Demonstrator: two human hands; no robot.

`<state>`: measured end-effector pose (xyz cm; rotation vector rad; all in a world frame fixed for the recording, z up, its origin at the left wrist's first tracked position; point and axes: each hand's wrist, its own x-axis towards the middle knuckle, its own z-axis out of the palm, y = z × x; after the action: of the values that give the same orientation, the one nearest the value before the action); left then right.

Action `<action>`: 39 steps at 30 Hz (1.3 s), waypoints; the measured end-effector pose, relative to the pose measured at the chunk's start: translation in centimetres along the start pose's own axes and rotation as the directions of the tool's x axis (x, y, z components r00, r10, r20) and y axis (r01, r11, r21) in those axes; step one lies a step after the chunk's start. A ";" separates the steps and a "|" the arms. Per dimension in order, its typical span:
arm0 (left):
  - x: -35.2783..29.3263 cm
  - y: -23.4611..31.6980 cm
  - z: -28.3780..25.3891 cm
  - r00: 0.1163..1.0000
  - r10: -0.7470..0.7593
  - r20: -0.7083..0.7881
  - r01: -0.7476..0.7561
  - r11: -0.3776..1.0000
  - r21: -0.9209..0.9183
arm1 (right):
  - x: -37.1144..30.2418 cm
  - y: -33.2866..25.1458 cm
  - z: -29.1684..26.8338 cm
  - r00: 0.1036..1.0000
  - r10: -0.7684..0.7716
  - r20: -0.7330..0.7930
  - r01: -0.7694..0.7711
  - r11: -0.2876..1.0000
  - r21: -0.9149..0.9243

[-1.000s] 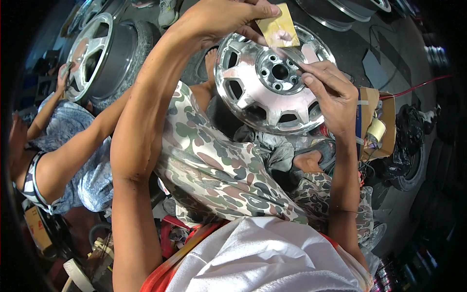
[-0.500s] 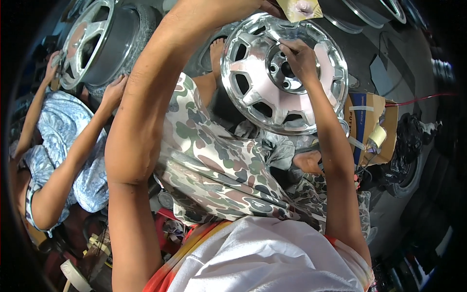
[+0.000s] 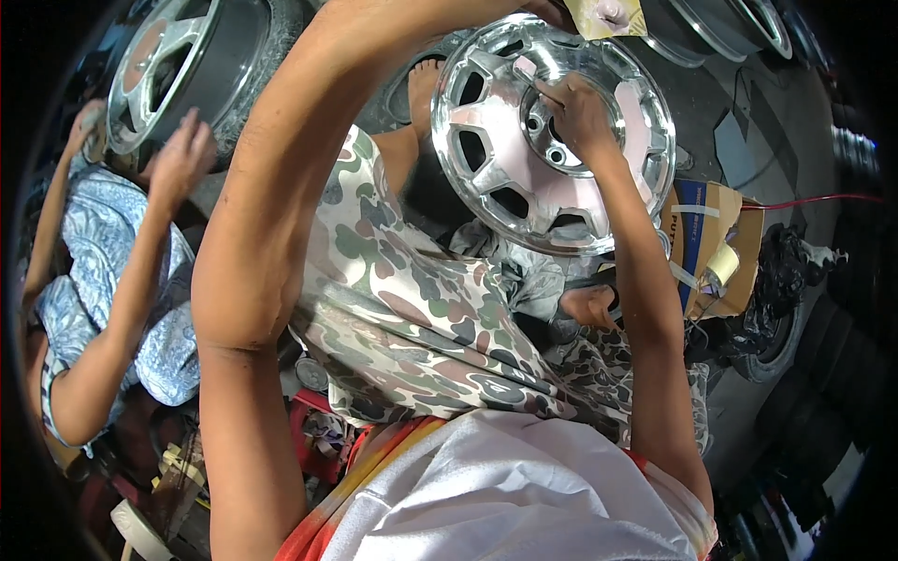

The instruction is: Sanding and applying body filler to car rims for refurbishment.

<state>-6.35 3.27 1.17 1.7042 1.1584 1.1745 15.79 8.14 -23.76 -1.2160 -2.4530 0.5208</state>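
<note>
Head view: 1 central wheel (image 3: 510, 178)
Left hand (image 3: 552, 11): holds 1 card (image 3: 601, 25)
Right hand (image 3: 582, 114): over wheel; grip, cannot tell

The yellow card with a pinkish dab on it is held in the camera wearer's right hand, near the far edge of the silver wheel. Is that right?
Not quite: the head view shows the yellow card in the left hand; the right hand is over the wheel's hub. It is indeed near the far edge of the silver wheel.
</note>
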 end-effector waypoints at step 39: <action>-0.5 4.3 0.8 0.948 -0.303 -0.095 0.314 0.941 0.130 | -0.4 -0.6 -0.5 1.000 0.008 0.001 -0.008 0.978 0.208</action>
<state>-4.57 1.41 4.78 1.5203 1.5259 0.9843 15.82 7.57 -23.05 -1.1399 -2.3259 0.7583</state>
